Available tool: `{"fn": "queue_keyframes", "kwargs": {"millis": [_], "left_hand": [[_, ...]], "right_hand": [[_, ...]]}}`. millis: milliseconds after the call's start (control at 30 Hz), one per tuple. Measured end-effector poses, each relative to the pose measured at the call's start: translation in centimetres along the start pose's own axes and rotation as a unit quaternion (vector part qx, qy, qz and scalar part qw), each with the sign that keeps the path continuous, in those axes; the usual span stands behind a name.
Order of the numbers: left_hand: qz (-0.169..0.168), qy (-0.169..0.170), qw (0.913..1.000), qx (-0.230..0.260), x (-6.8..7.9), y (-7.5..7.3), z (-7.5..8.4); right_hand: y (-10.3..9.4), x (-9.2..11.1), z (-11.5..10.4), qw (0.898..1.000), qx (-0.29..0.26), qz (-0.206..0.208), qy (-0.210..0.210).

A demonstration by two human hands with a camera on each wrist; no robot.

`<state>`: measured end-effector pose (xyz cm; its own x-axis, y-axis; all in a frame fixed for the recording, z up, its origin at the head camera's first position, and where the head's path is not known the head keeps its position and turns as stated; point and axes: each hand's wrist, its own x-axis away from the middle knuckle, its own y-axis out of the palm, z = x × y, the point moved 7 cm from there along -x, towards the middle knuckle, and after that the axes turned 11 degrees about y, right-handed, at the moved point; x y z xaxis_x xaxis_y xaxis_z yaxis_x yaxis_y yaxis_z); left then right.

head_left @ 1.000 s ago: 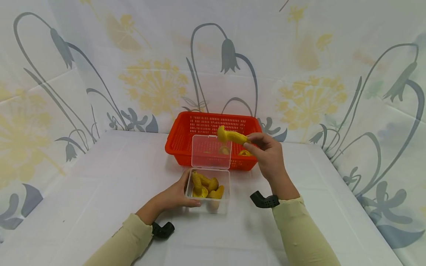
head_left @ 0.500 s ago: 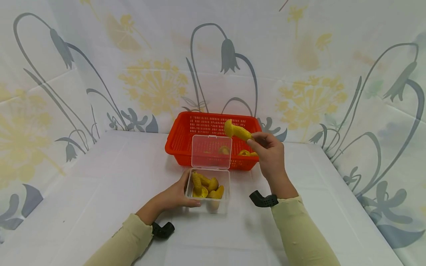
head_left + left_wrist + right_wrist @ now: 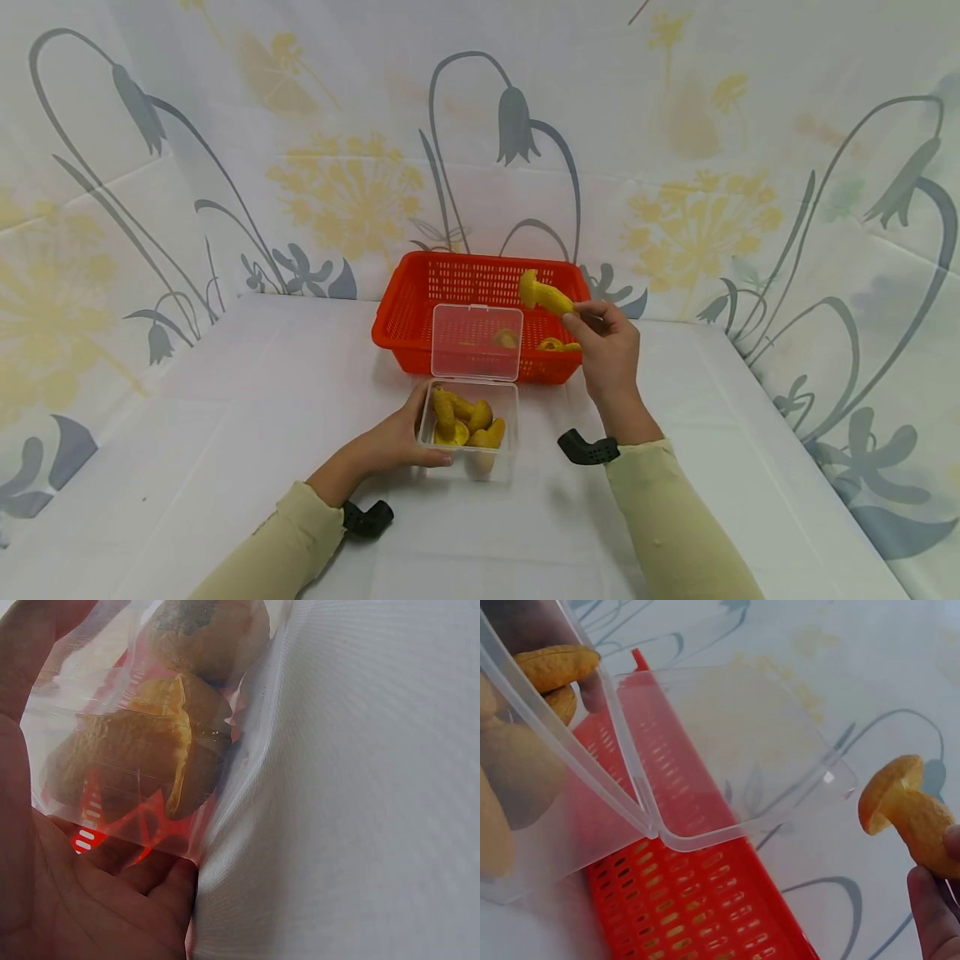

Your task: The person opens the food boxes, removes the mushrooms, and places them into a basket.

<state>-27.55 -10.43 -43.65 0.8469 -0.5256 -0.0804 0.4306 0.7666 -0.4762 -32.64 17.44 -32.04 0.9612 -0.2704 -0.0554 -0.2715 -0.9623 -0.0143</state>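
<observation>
My left hand (image 3: 401, 433) grips the left side of a clear plastic box (image 3: 508, 408), whose hinged lid (image 3: 476, 342) stands raised at the back. Several yellow-brown mushrooms (image 3: 480, 414) lie inside it; through the box wall the left wrist view shows two of them close up. Between thumb and fingers, my right hand (image 3: 611, 350) pinches another mushroom (image 3: 549, 296) by its stem, cap pointing left, above the right part of a red basket (image 3: 408, 333). That mushroom (image 3: 904, 802) is also at the right edge of the right wrist view, cap leftward.
The red basket stands directly behind the box, overlapped by the raised lid in the head view. More yellow mushrooms (image 3: 551, 344) lie in it at the right. A white cloth (image 3: 247, 400) covers the table, and a flower-printed curtain (image 3: 480, 200) hangs behind the basket.
The right hand and its mushroom have shifted right over the basket, with the mushroom tilting more steeply, cap up. The left hand and box have stayed in place.
</observation>
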Motion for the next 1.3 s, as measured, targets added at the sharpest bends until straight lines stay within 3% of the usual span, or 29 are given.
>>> {"fn": "queue_keyframes", "kwargs": {"millis": [567,900,1300], "left_hand": [[-0.002,0.010,0.9999,0.004,0.0,0.0,0.1],[0.000,0.008,1.0000,0.002,0.0,0.0,0.2],[0.002,0.001,1.0000,-0.003,0.0,0.0,0.1]], "right_hand": [[0.4,-0.9,2.4,0.997,0.067,0.007,0.029],[0.6,-0.9,2.5,0.990,0.137,0.017,-0.010],[1.1,-0.7,2.0,0.975,0.214,0.015,-0.054]]}}
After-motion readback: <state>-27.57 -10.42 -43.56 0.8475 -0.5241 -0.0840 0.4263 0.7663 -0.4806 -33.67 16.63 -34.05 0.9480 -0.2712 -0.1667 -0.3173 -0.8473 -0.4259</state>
